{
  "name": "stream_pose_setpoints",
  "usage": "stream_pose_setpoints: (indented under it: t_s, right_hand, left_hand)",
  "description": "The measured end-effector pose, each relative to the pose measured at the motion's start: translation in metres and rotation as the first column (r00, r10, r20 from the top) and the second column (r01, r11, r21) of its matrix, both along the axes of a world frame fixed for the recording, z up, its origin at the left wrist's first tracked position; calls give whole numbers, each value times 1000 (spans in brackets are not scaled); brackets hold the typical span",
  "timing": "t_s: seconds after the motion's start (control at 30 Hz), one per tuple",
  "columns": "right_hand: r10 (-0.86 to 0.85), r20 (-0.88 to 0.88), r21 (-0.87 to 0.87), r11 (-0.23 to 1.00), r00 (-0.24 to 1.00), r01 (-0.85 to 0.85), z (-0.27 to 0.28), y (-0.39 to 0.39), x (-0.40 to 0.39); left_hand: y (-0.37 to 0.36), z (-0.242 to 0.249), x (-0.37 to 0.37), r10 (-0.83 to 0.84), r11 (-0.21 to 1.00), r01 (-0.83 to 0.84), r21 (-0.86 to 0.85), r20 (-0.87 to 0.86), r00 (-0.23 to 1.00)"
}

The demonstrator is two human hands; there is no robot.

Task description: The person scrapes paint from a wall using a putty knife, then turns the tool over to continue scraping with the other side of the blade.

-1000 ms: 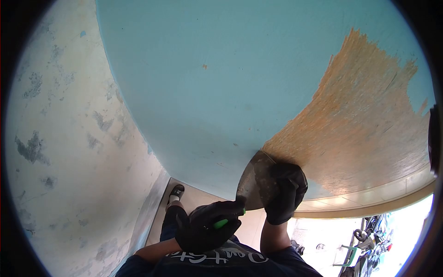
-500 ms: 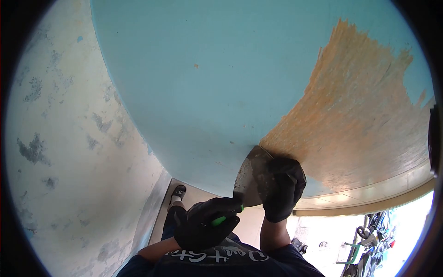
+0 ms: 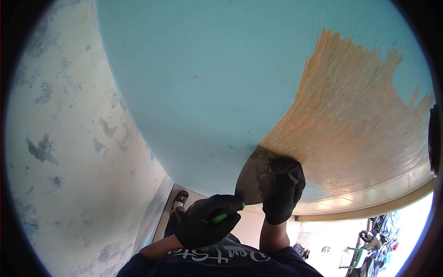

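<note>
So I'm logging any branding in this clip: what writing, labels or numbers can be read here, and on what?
"Don't Sto": white script across the person's dark shirt, seen upside down; the start reads roughly so, the rest is cut off and unreadable.
No readable text on the scraper, its green handle, the black gloves or the blue painted surface.

A broad flat panel painted pale turquoise (image 3: pixel 207 83) fills most of the view. On its right part, a large ragged patch of bare orange-brown wood (image 3: pixel 355 120) shows where the paint is off, its edges streaked and feathered. Against the panel, at the lower left tip of that bare patch, lies the wide grey metal scraper blade (image 3: pixel 253 177). Left of the panel stands a mottled whitish plaster wall (image 3: pixel 60 152) with grey blotches.
</note>
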State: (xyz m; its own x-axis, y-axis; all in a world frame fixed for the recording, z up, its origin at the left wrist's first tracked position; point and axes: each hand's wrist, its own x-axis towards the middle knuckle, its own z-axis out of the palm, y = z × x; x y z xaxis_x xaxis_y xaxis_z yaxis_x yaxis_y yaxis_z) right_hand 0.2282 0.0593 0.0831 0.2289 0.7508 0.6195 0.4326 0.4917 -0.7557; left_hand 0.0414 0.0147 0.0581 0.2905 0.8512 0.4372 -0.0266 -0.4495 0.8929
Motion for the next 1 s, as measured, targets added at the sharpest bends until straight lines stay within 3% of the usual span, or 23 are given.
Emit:
stream_pose_setpoints:
  t_s: [0.13,0.2,0.3,0.63,0.7,0.93,1.0]
  right_hand:
    - [89,-61,-35,995,994,-91,6,-6,1]
    - [109,-184,-110,985,977,-131,11,-6,-3]
    - [63,-239,-160,982,969,-103,18,-7,-10]
    - [13,-163,-129,991,987,-34,15,-5,-12]
    - [90,-300,-117,985,950,-130,14,-6,-9]
    - [92,-200,-135,984,976,-120,15,-7,-8]
    - [32,-64,-106,994,997,-39,11,-6,-7]
  left_hand:
    - [-12,-5,-2,4,997,-7,-72,-40,999]
    - [-13,-5,-1,9,998,-12,-65,-36,999]
    - [-12,-3,-2,13,998,-15,-69,-43,999]
    - [-4,-3,3,17,994,-17,-108,-1,1000]
    - [-7,-5,-2,-6,995,4,-103,-23,1000]
    - [-12,-7,-3,-31,989,33,-143,21,999]
    - [-10,-4,-4,-26,990,28,-137,16,1000]
